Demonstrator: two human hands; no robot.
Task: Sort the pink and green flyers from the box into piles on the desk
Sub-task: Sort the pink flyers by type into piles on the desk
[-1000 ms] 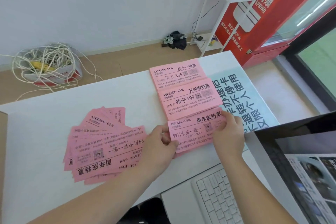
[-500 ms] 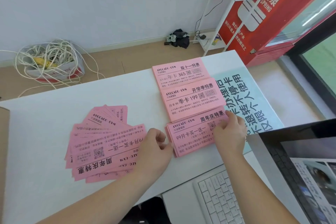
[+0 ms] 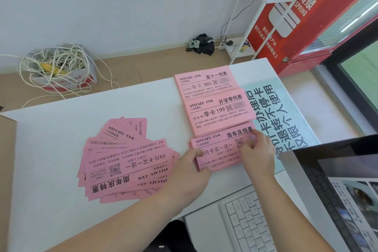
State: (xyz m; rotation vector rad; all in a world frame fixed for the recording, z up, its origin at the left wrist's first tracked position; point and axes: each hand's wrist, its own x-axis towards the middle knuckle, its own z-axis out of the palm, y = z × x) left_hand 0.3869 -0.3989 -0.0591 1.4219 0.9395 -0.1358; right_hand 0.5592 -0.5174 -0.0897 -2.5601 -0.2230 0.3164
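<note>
The desk (image 3: pixel 51 149) bears a fanned flyer heap (image 3: pixel 124 161), three neat pink piles (image 3: pixel 219 111), a pale-green sheet (image 3: pixel 286 112) and keyboard (image 3: pixel 245 221).

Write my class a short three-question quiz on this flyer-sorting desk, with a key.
1. True or false: the left hand and the right hand both touch the nearest pile.
2. How many neat pink piles make up the row? A two, B three, C five.
3. Fill in: the loose fanned flyers lie to the ___ of that row.
Key: 1 true; 2 B; 3 left.
</note>
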